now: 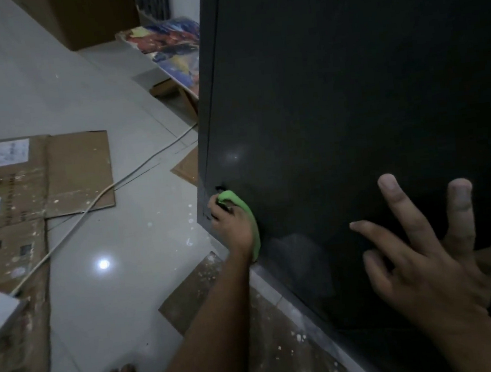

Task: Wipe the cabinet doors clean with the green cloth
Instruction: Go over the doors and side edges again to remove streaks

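Wipe in progress, probably early: left hand (pixel 233 228) fingers clench crumpled green cloth (pixel 252 227) on matte black cabinet door (pixel 350 99), lower-centre frame; right hand (pixel 435 272) fingers splayed, holding nothing; most of the panel likely remains.

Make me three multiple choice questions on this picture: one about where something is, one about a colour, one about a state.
1. Where on the cabinet door is the cloth?
A. top middle
B. lower left corner
C. right edge

2. What colour is the cable on the floor?
A. white
B. red
C. black

3. How is the right hand?
A. a fist
B. gripping a bottle
C. open, fingers spread

Answers:
1. B: the left hand holds it against that corner.
2. A: it shows pale white.
3. C: its fingers are straight, apart and hold nothing.
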`<state>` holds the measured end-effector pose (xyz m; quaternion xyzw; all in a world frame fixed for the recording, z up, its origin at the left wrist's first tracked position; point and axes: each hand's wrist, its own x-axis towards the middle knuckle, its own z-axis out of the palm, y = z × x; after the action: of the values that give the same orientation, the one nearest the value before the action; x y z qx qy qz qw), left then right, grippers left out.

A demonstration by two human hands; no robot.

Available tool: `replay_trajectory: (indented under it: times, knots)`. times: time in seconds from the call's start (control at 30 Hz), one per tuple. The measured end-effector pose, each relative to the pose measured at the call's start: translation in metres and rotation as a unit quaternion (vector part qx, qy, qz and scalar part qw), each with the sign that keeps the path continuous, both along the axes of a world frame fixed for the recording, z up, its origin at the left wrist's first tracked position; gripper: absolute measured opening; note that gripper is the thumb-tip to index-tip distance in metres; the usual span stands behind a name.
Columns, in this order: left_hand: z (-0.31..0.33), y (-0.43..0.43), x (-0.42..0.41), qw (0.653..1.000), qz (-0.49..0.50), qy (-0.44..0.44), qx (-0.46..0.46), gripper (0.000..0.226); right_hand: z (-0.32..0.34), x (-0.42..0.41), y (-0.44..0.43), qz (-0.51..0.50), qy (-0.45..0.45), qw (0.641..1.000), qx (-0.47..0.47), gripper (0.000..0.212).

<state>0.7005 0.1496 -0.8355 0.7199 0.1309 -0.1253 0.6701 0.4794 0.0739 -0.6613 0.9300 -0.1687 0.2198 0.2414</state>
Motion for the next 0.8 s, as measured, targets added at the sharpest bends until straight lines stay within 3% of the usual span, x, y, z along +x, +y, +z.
replay_trajectory:
  times: [0.13,0.27,0.37,0.43,0.53,0.67,0.8]
  knots:
    - [-0.011,0.002,0.017,0.999,-0.008,0.047,-0.007,0.037,0.0,0.001,0.005,-0.006,-0.005,1.0,-0.026,0.038]
    - [0.002,-0.013,-0.028,0.998,-0.022,-0.03,0.042,0.04,0.003,0.003,0.006,-0.016,0.011,1.0,-0.023,0.046]
    - [0.014,-0.019,-0.084,0.992,-0.019,-0.125,0.029,0.044,0.005,0.003,0.008,-0.025,0.028,0.999,-0.026,0.047]
    - [0.021,-0.02,-0.124,0.979,-0.07,-0.187,0.038,0.049,0.006,0.003,0.01,-0.024,0.036,0.999,-0.011,0.045]
    - [0.016,-0.015,-0.178,0.96,-0.181,-0.214,0.02,0.058,0.009,0.001,0.011,-0.021,0.052,0.998,0.008,0.042]
    - [-0.001,-0.005,-0.214,0.897,-0.373,-0.233,0.043,0.047,0.009,0.001,0.008,-0.011,0.07,0.997,0.013,0.041]
    - [-0.011,-0.002,-0.212,0.9,-0.382,-0.202,0.055,0.041,0.008,0.001,0.006,-0.006,0.061,0.998,-0.003,0.038]
